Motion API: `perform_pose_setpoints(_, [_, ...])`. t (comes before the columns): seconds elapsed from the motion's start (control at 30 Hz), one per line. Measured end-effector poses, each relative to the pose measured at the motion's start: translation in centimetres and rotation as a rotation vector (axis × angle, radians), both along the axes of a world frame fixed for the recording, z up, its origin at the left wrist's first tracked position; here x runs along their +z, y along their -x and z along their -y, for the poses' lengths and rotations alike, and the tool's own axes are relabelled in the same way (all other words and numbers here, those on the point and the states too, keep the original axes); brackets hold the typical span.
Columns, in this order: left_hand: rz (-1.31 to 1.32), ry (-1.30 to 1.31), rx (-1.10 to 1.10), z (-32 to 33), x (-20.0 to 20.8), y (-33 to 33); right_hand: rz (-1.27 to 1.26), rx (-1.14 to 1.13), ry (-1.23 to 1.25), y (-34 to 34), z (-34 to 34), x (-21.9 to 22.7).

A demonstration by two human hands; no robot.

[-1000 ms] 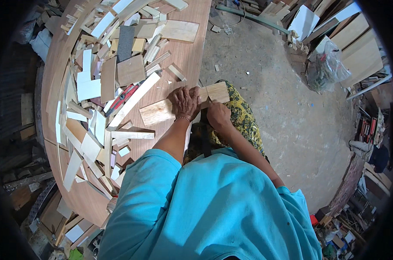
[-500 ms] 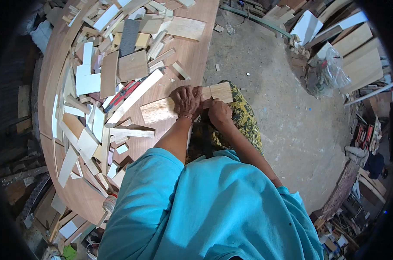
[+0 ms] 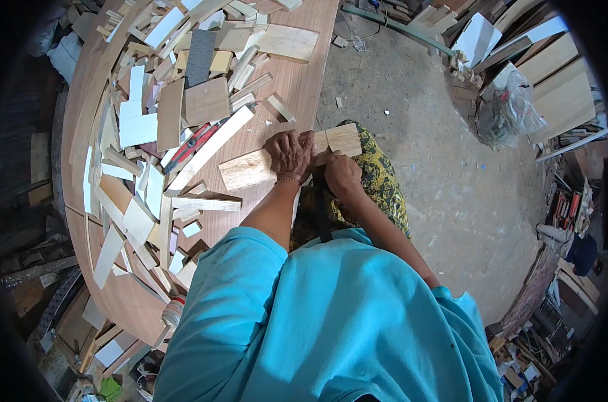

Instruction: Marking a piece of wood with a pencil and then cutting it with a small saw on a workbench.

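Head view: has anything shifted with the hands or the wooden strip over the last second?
Hardly anything. The left hand stays pressed flat on the wooden strip at the table edge, and the right hand stays against the strip's overhanging end. The strip has not visibly moved, and nothing was picked up or released. The scrap pile lies as before; only the camera shifted slightly.

Right hand [image 3: 342, 175] perhaps hides a tool.
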State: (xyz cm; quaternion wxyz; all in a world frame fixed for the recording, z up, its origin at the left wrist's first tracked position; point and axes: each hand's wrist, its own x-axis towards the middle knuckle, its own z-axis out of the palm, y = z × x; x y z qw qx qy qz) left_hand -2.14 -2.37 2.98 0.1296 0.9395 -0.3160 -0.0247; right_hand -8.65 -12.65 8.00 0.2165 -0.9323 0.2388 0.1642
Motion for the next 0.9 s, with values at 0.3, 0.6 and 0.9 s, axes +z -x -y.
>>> perform_pose_setpoints(0.3, [0.054,-0.025,0.018,-0.2,0.3,-0.1,-0.031,-0.055,-0.019,2.4,-0.4,3.5])
perform_pose_setpoints(0.6, [0.088,-0.063,0.028,-0.2,0.4,-0.2,-0.160,-0.044,-0.007,4.9,-0.7,5.0])
perform_pose_setpoints(0.9, [0.127,-0.067,0.018,0.1,-0.2,0.1,-0.036,-0.054,0.042,1.3,-0.3,1.6])
